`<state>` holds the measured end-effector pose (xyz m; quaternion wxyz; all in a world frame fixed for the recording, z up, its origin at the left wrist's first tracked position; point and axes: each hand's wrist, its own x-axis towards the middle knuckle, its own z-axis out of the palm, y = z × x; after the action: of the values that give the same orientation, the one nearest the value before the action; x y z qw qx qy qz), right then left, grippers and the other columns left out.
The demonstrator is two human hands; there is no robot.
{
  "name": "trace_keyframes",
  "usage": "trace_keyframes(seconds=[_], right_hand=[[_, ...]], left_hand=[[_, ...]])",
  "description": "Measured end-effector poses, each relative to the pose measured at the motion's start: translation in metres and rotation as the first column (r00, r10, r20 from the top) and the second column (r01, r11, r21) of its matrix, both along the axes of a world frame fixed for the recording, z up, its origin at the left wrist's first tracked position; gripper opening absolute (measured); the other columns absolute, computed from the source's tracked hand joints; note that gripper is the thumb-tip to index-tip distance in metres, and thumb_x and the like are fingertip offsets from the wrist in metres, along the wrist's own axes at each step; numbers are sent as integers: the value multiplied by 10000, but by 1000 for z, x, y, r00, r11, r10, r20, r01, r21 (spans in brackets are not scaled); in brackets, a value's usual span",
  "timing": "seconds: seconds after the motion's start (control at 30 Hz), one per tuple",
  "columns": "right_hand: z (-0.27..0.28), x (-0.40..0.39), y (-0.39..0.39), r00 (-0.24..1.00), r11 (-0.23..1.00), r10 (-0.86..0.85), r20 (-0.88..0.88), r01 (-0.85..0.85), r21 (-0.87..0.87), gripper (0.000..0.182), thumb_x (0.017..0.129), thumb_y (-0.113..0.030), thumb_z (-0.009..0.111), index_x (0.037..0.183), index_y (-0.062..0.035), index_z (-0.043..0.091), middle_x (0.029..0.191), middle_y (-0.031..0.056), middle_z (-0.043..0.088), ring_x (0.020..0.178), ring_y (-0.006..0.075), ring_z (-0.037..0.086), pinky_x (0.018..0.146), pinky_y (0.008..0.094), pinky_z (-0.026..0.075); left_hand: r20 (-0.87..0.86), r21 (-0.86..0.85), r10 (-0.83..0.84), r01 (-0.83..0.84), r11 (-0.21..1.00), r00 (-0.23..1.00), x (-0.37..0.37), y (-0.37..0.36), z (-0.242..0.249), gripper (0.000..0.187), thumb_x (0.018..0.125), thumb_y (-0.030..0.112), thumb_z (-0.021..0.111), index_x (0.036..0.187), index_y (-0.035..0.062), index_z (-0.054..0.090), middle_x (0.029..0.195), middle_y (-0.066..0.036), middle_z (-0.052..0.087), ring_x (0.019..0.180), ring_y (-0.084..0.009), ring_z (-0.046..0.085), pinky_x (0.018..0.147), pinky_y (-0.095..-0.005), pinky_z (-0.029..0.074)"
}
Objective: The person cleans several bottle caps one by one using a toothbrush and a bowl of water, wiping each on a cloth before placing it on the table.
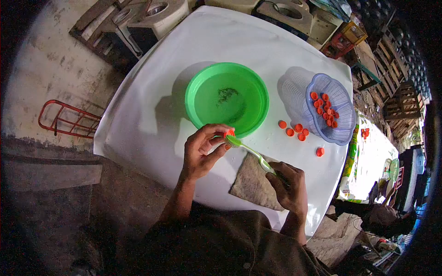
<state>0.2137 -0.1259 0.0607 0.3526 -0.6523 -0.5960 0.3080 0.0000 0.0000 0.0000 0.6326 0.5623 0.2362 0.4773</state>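
Note:
Between its thumb and fingers, my left hand [201,152] pinches a red bottle cap [229,133] near the front rim of a green basin [190,110]. My right hand [288,186] grips the handle of a green and white toothbrush [251,151], whose bristle head meets the cap. Water with dark specks seems to lie in the basin. Below the brush, a grey-brown cloth [255,184] lies on the white-covered table [152,101]. Several loose red caps [298,127] sit on the table right of the basin.
A bluish plastic basket [343,131] with several red caps inside stands at the table's right side. Concrete blocks [159,20] line the far edge. A red metal frame [69,118] is at the left. Another person [384,216] is at the far right beside a second white table.

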Motion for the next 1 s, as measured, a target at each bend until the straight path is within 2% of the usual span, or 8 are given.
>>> trace_keyframes(seconds=[0.27, 0.33, 0.53, 0.63, 0.77, 0.8, 0.9, 1.0], right_hand=[[-13, 12, -9, 990, 999, -6, -140, -1, -50, 189, 880, 1, 636, 1057, 64, 621, 784, 130, 638, 645, 171, 579, 587, 280, 477], [-25, 19, -10, 930, 988, -100, -353, 52, -142, 165, 917, -4, 590, 1072, 48, 574, 810, 121, 635, 658, 166, 581, 590, 282, 483], [-53, 6, -4, 678, 979, -205, -706, 142, -147, 85, 945, -30, 560, 998, -38, 494, 852, 59, 557, 691, 130, 528, 636, 258, 434], [-87, 11, -3, 949, 970, -243, -203, 239, -42, 105, 928, -36, 579, 1009, -16, 516, 808, 64, 597, 705, 129, 544, 656, 285, 453], [-86, 11, 8, 918, 920, -326, -224, 254, -298, 137, 882, -30, 622, 1011, 16, 624, 838, 74, 651, 699, 125, 553, 654, 295, 471], [-86, 9, 7, 913, 935, -304, -271, 231, -270, 189, 889, -42, 629, 1065, 21, 655, 901, 90, 684, 757, 128, 592, 710, 289, 492], [-114, -2, 7, 838, 971, -231, -495, 230, -65, 210, 920, -148, 656, 1032, 29, 660, 773, 3, 615, 623, 82, 524, 553, 249, 410], [-84, -5, 6, 803, 944, -305, -511, 184, -275, 268, 944, -212, 638, 1069, 25, 647, 836, 28, 648, 621, 58, 497, 550, 226, 389]], left_hand=[[20, -39, 80, -79, 996, 997, 4, -5, 1, 377, 847, 21, 703, 1170, -34, 517, 1141, -194, 623, 1042, -264, 644, 937, -417, 534], [18, -40, -5, 6, 999, 1000, 0, -5, 0, 332, 869, -56, 627, 1185, -36, 526, 1169, -170, 614, 1136, -241, 607, 1010, -391, 493], [-206, 116, -166, 193, 974, 964, 24, -29, -25, 314, 868, 137, 660, 1145, 8, 590, 1112, -135, 653, 1032, -225, 634, 952, -355, 469], [-328, 182, -119, 186, 966, 937, 32, -39, -41, 309, 847, 133, 669, 1135, 45, 601, 1078, -117, 653, 955, -229, 631, 895, -363, 487], [-440, 149, -68, 148, 978, 895, 36, -46, -53, 290, 853, 122, 667, 1125, 50, 597, 1077, -119, 646, 927, -248, 625, 850, -375, 496], [-444, 153, -64, 147, 977, 894, 36, -47, -54, 293, 854, 121, 668, 1129, 50, 597, 1085, -122, 643, 934, -249, 623, 853, -374, 495], [-419, 191, -19, 108, 976, 908, 38, -50, -60, 303, 853, 115, 670, 1140, 52, 597, 1115, -126, 633, 950, -254, 617, 864, -372, 491], [-383, 252, 11, 93, 963, 924, 43, -46, -64, 307, 854, 116, 676, 1144, 53, 598, 1138, -127, 622, 990, -254, 608, 889, -379, 484]])
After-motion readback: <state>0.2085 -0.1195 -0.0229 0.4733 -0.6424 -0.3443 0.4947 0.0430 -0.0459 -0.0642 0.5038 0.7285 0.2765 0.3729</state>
